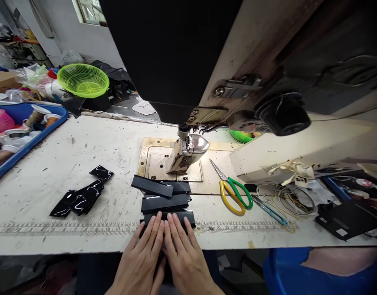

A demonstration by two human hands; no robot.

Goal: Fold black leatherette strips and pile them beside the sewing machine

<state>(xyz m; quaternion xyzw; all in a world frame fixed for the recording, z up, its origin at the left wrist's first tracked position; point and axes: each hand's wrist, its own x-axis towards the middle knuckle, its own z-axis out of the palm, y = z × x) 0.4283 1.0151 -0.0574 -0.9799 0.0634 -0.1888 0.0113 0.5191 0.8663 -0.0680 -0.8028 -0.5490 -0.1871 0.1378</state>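
Observation:
My left hand [142,258] and my right hand [185,256] lie side by side at the table's front edge. Their fingers stretch forward, flat on the nearest black strip [188,216], and the thumbs are partly hidden between the hands. Just beyond the fingertips, more black strips [165,202] lie overlapped in a loose stack, the farthest strip [151,186] slightly askew. Behind them rises the post [183,159] of a sewing machine [231,102], under its needle and presser foot. To the left, several glossy black pieces [83,198] are piled on the white table [108,139].
Scissors [233,196] with yellow and green handles lie right of the strips, beside a blue-handled tool [271,211] and tangled cord [295,200]. A printed ruler [68,228] runs along the front edge. A blue tray [57,123] of spools stands left; a green basket [83,80] sits behind.

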